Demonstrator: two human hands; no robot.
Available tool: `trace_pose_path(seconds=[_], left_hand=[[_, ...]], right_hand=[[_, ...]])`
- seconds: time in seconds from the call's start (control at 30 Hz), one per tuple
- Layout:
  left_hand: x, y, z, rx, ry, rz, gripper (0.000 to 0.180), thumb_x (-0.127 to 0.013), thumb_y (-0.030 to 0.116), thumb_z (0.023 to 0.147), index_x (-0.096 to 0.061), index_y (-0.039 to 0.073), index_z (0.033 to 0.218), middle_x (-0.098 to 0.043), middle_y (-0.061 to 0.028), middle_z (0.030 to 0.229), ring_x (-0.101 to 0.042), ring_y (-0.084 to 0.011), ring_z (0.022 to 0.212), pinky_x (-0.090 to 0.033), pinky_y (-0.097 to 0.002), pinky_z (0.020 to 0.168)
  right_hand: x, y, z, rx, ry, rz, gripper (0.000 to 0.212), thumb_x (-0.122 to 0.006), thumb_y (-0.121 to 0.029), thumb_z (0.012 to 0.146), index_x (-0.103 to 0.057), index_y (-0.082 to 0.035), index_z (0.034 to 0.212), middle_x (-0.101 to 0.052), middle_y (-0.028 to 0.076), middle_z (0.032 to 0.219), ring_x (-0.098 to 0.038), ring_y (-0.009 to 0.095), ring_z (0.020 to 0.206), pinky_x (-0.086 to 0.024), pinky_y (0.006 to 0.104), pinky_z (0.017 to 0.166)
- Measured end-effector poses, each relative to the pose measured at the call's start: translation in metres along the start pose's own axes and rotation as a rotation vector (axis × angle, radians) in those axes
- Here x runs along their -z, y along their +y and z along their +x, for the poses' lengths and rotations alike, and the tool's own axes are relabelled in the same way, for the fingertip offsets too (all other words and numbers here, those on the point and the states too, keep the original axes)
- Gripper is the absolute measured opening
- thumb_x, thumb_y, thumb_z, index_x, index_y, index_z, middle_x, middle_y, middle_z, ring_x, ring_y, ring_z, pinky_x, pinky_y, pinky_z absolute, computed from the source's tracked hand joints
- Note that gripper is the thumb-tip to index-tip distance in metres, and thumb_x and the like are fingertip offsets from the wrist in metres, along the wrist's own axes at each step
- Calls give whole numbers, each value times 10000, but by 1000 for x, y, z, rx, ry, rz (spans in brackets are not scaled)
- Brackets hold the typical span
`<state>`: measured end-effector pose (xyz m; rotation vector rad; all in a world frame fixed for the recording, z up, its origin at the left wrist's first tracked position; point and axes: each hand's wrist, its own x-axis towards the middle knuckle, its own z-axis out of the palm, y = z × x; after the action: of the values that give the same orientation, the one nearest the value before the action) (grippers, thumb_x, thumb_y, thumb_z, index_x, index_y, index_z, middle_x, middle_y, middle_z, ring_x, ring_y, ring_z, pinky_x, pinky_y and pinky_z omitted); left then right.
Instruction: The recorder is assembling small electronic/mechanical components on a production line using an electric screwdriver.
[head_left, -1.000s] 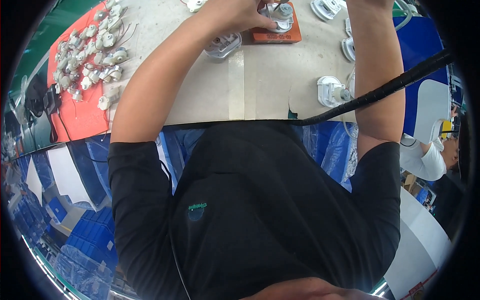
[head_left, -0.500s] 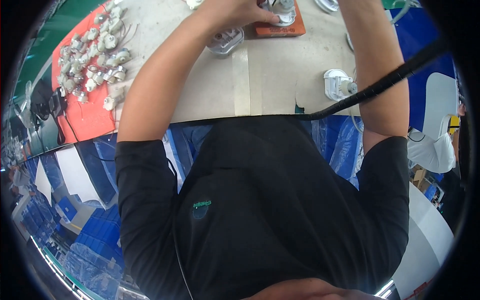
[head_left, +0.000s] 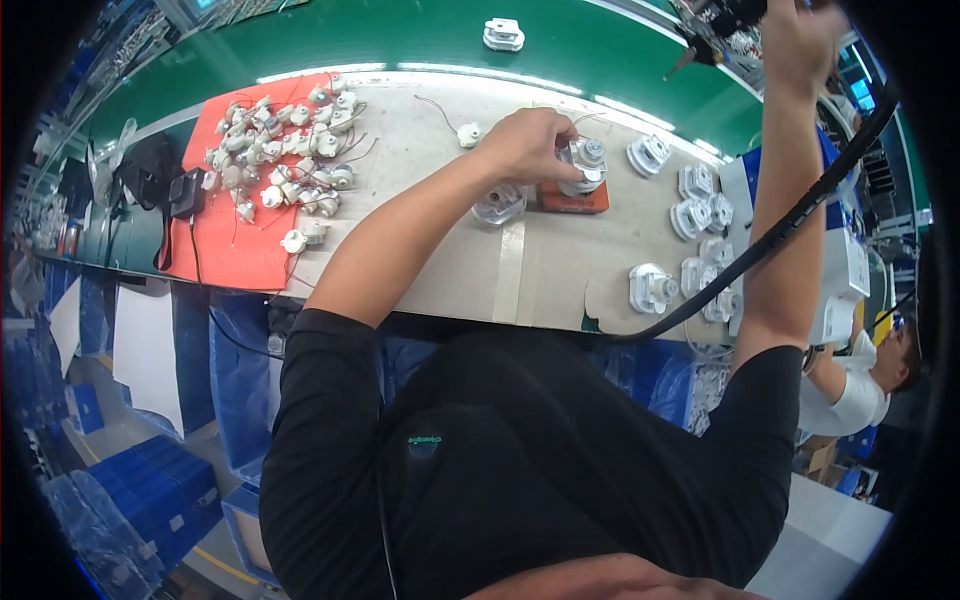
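Left hand (head_left: pixel 528 143) on motor part (head_left: pixel 583 166); right hand (head_left: pixel 800 35) raised.

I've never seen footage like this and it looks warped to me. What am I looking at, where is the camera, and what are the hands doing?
The camera is a wide fisheye worn on a person's head, looking down, so straight edges bend and the person's black shirt fills the lower part. No machine is at work here, only two bare hands. The left hand rests on a small white and metal part sitting on an orange block on the cardboard-covered bench. The right hand is raised to a dark hanging tool near the top edge; a black cable crosses that arm. On a red mat lies a pile of small wired motors. White plastic housings lie on the right. Another person is at the far right.
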<state>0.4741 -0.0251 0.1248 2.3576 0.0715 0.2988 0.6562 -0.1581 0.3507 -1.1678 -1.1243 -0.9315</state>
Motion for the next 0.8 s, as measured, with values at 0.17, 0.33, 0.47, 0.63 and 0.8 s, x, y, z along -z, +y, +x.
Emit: trace_pose_path(seconds=[0.17,0.33,0.47,0.63,0.8], left_hand=[[62,2,-60,-8,309,-129,494,-854,300,697,-712,3,1065,-696,-124,950,-675,-228,837,-546,-338,776],[124,-3,-153,99,515,-157,461,-843,145,709,-680,-9,1112,-660,-55,960,-628,-143,843,-529,-291,776],[139,-28,-285,377,890,-386,479,-747,10,764,-603,-52,1217,-644,-94,1120,-618,-187,1043,-489,-323,943],[101,-70,-514,725,1418,-319,343,-679,80,943,-595,-13,1262,-666,-78,1146,-647,-165,1056,-522,-314,863],[45,-63,-601,1091,1720,-309,375,-722,204,946,-627,-7,1240,-680,-75,1124,-662,-171,1013,-542,-317,861]], right_hand=[[-32,-32,-113,331,-421,-89,328,-777,-62,869,-652,-43,1171,-691,76,1073,-660,167,918,-530,291,826],[-87,25,-209,-544,-1114,-265,881,-793,-386,832,-357,48,1462,-512,252,1403,-546,349,1267,-457,411,1048],[-141,79,-228,-737,-1275,-381,1147,-814,-534,760,-229,108,1510,-402,312,1475,-426,400,1377,-381,425,1139],[-206,127,-257,-610,-1101,-293,1210,-844,-623,669,-290,58,1502,-400,283,1481,-424,390,1375,-395,431,1121],[-253,153,-277,-568,-1103,-225,912,-795,-676,680,-613,-15,1282,-656,220,1209,-644,363,1121,-508,435,962]])
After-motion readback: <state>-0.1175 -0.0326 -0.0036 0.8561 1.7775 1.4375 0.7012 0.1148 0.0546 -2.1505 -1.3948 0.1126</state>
